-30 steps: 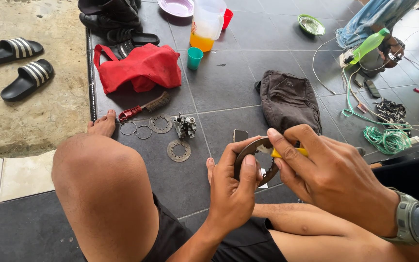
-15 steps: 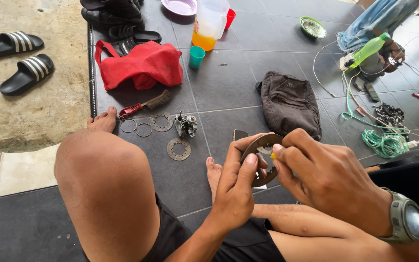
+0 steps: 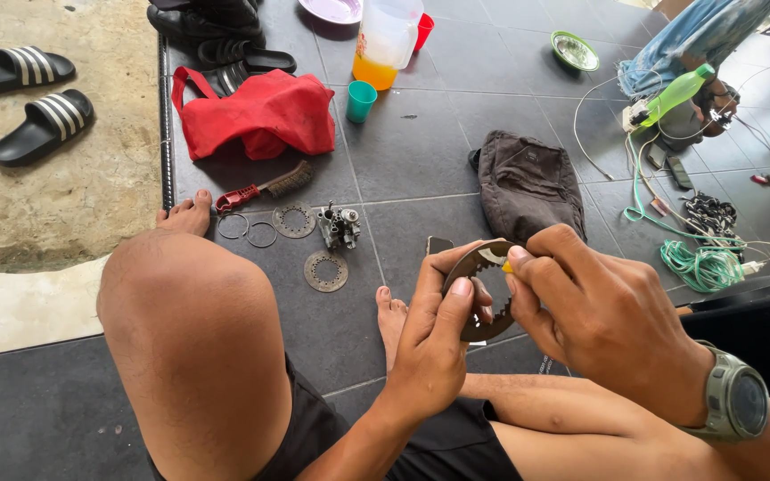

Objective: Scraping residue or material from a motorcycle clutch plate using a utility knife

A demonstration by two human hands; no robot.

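The toothed metal ring [image 3: 481,294] is pinched at its rim by the left hand [image 3: 438,338]; stiff, thin, likely greasy. A yellow tool [image 3: 507,266] is gripped against it by the right hand [image 3: 599,312].

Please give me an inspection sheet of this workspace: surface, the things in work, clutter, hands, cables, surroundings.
Surface: dark tile floor; the person sits on it.
Things in work: toothed ring plate held upright in the left hand; yellow tool, mostly hidden, in the right hand.
Clutter: two discs, two thin rings, small metal part, brush, red bag, dark pouch, jug, teal cup.
Hands: both closed, fingers on the plate's rim.
Cables: green coil and white leads at right.
Surroundings: sandals on concrete.
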